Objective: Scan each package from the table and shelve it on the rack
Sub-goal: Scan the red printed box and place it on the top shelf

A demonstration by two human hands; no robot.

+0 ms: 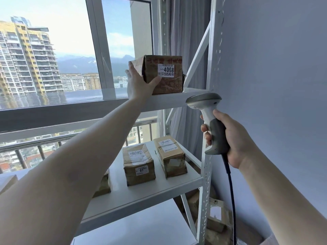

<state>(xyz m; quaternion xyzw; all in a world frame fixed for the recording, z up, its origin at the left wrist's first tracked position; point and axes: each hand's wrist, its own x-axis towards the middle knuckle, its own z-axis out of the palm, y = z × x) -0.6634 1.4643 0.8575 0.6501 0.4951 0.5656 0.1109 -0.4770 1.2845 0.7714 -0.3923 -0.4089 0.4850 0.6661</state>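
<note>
A cardboard package [163,75] labelled 4068 is seen standing on the upper shelf [177,98] of the white metal rack [206,174], just above the centre of the frame. The left hand [139,84] is laid against the package's left side, with the fingers straight along the side face and the thumb stretched across the front lower corner, touching below the white label [166,70]. In the right half of the frame, a grey and white barcode scanner [210,121] is gripped by the right hand [231,137], the fingers curled round its handle; its head is pointed toward the left, and a black cable [230,191] is seen hanging from its base. On the middle shelf [141,193], below centre, two taped cardboard boxes [138,164] [170,155] are stood side by side, apart from each other, and a third box [104,184] is partly hidden behind the left forearm. A window [53,50] with apartment towers beyond fills the upper left of the frame.
</note>
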